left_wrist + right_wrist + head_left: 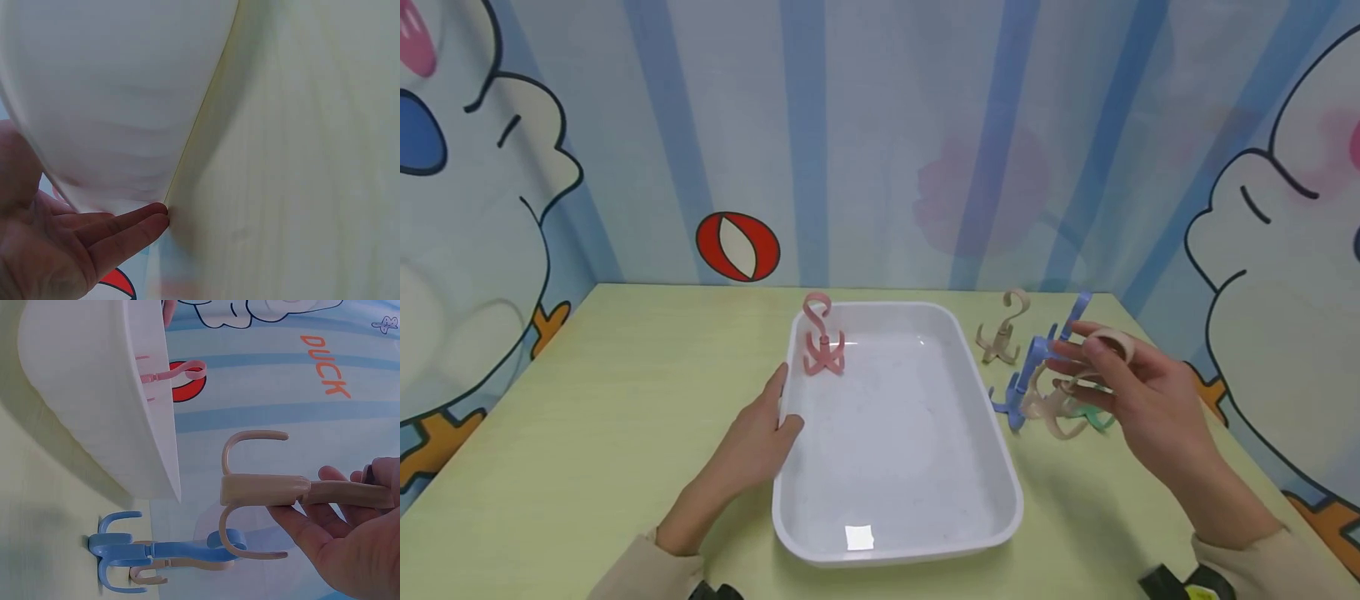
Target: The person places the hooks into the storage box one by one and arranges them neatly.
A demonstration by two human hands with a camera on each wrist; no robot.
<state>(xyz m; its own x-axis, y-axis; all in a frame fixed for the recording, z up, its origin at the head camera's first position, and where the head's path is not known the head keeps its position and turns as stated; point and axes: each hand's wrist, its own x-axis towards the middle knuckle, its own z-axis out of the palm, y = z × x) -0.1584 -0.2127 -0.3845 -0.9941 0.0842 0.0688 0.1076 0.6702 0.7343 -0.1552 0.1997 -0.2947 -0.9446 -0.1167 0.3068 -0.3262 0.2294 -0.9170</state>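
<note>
A white tray point(895, 433) sits on the table, and my left hand point(756, 437) grips its left rim, thumb over the edge. The fingers point(125, 240) of that hand lie along the tray's outer wall in the left wrist view. To the right of the tray, my right hand point(1157, 400) holds a beige multi-prong hook point(265, 489) by its curved stem, prongs pointing away from the palm. Inside the tray, at its far left, a pink hook point(825, 350) stands upright.
Right of the tray stand a second beige hook point(998, 337), blue hooks point(1017, 400) and a green hook point(1097, 417) partly hidden by the right hand. A printed curtain point(880, 150) backs the pale yellow table point(647, 375).
</note>
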